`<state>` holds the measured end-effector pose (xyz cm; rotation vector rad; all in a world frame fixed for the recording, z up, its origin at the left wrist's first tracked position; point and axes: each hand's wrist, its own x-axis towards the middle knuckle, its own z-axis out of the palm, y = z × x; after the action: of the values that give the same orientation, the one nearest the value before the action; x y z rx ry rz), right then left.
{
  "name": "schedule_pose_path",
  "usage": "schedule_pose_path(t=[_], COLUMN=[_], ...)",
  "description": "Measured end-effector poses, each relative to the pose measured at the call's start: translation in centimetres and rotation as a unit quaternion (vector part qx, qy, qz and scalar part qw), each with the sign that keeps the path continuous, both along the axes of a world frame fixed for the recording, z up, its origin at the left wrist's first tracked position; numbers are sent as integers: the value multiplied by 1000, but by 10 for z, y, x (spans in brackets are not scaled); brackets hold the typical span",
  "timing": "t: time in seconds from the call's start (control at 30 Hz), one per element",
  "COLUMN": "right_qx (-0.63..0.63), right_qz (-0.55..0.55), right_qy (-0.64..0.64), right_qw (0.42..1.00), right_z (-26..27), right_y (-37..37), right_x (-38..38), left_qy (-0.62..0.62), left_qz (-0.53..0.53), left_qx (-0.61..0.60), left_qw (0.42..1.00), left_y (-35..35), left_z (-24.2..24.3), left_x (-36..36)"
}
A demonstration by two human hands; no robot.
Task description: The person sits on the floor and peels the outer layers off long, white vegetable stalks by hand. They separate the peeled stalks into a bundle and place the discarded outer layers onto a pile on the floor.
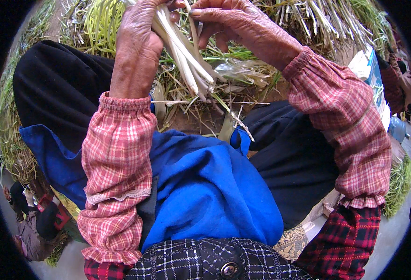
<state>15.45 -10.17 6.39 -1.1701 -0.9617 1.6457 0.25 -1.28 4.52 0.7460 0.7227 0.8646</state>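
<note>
My left hand [137,42] is closed around a small bunch of white-stemmed vegetable stalks [186,61] at the top of the view. Their pale root ends hang down to the right. Beside it, my right hand [238,29] pinches one thin pale strand [192,26] between thumb and fingers, along the bunch's right side. Both hands' fingertips are partly cut off by the upper edge. Below the stalks lie loose green leaves, dry straw and a piece of clear plastic film [242,71].
Bright yellow-green strands [104,26] lie at upper left. A heap of stalks [314,21] fills the upper right. A blue apron [212,185] covers my lap between dark trouser legs. On the right stands a blue-and-white box [371,73]. Other people [34,224] sit at the left and right rims.
</note>
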Motion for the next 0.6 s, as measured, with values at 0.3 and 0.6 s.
schedule_pose_path(t=[0.3, 0.6], right_qx=[110, 91], right_qz=[-27, -34], right_qy=[-148, -218], right_qw=[982, 971], right_z=[-9, 3], right_y=[3, 0], right_x=[-1, -5], left_qy=[5, 30], left_qz=[3, 29], left_qx=[6, 8], left_qw=[1000, 999], left_y=[-2, -3], left_z=[-4, -7], left_x=[4, 4])
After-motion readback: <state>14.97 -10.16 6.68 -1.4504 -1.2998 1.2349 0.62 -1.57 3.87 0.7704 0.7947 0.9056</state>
